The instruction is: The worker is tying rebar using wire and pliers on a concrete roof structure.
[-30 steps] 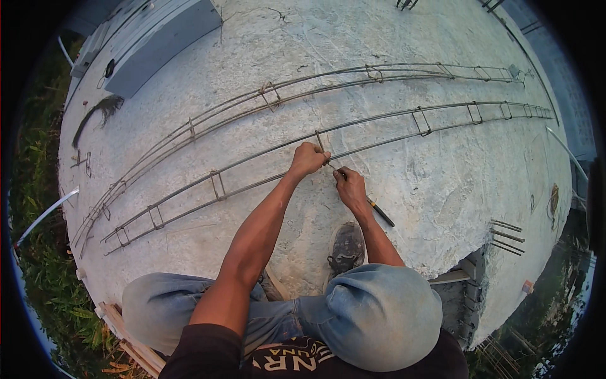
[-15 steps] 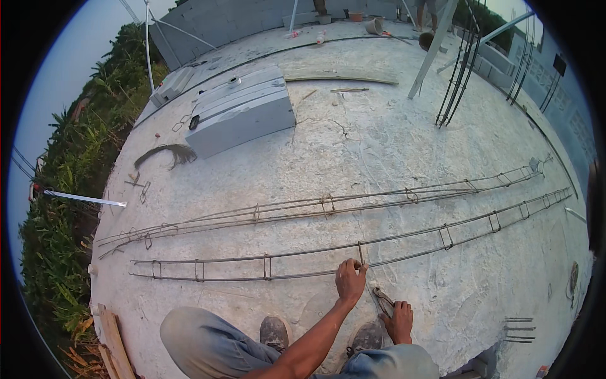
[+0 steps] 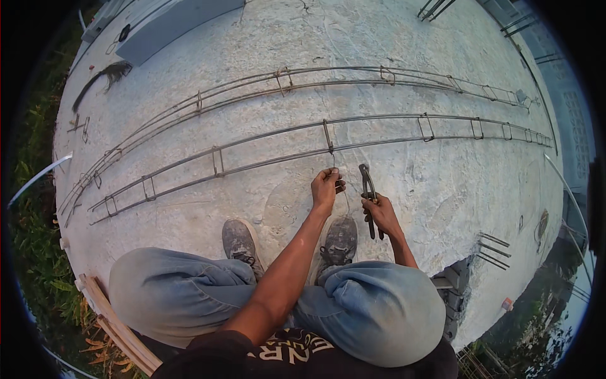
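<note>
I find the slab [image 3: 435, 183] filling most of the view, rough underfoot. The near cage [image 3: 271, 132] lies across it from left of centre to the upper right; the far cage [image 3: 283, 81] lies above it, apart. My left hand [image 3: 324, 189], at centre, has thumb and forefinger pinched on the wire [image 3: 334, 162], other fingers loosely curled. My right hand [image 3: 382, 213], right of centre, is wrapped round the handles of the pincers [image 3: 368, 186]; their head points toward the top of the view, below and right of the joint and off it. The stirrup [image 3: 327, 134] spans both bars at upper centre; the wire runs from its lower corner down to my left fingertips.

Assessment: I should keep the stirrup square to the bars, hold the wire taut, and bite close to the bar. Any twist should be snug but stop short of snapping the wire.

Containers: I identify none. A small orange item [image 3: 507, 304], lower right, is too small to classify; contents, if any, cannot be told.
</note>
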`<state>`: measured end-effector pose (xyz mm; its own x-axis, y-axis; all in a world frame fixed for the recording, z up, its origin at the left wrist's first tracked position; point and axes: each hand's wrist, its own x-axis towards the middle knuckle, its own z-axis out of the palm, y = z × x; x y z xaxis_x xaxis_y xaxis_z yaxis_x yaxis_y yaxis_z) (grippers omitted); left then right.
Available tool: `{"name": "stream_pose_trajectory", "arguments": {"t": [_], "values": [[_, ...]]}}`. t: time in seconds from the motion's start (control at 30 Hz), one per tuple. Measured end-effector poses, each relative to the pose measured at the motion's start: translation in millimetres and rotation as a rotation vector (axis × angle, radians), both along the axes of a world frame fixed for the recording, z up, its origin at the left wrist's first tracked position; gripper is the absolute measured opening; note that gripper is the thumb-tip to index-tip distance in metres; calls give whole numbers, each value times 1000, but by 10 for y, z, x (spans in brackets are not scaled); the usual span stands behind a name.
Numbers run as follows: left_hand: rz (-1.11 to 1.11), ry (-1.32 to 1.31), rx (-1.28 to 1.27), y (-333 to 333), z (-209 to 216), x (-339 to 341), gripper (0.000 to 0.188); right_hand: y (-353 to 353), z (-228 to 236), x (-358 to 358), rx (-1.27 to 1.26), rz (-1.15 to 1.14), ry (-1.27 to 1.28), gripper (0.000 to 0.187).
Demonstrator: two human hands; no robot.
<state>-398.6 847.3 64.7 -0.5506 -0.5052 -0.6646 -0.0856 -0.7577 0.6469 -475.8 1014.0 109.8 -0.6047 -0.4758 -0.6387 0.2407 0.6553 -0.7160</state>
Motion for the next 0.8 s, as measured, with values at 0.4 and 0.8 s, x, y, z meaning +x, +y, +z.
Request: {"name": "stream_pose_trajectory", "arguments": {"t": [0.4,0.8], "values": [[-37,-1,-72,127,-28,66,21,-476,148,-36,23,374,260,32],[-68,-22,-127,157,0,32,18,-543,292,-197,109,544,462,44]]}}
